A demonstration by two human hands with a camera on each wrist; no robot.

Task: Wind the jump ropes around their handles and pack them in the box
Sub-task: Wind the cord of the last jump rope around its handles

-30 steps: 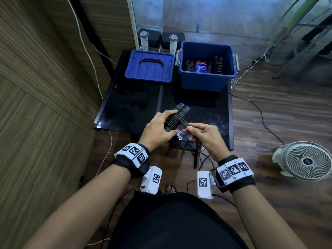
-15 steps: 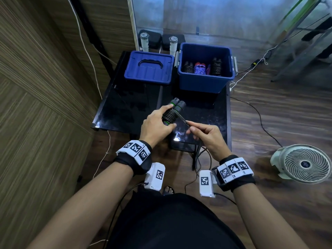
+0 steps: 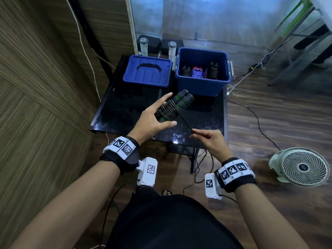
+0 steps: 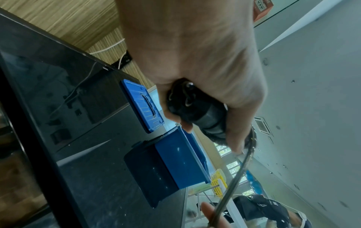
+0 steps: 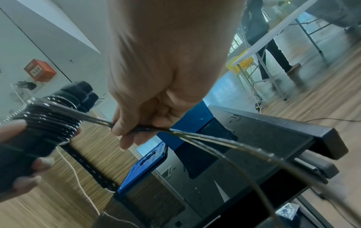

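Jump rope runs taut between hands: left hand grips paired handles, right hand pinches cord to tension next wrap.

White floor fan on wooden floor, yellow basket, red wall alarm box

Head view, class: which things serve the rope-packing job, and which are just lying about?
Job: jump rope handles gripped by left hand; loose rope pinched by right hand; blue box holding wound ropes; lid.
Lying about: fan; floor cables.
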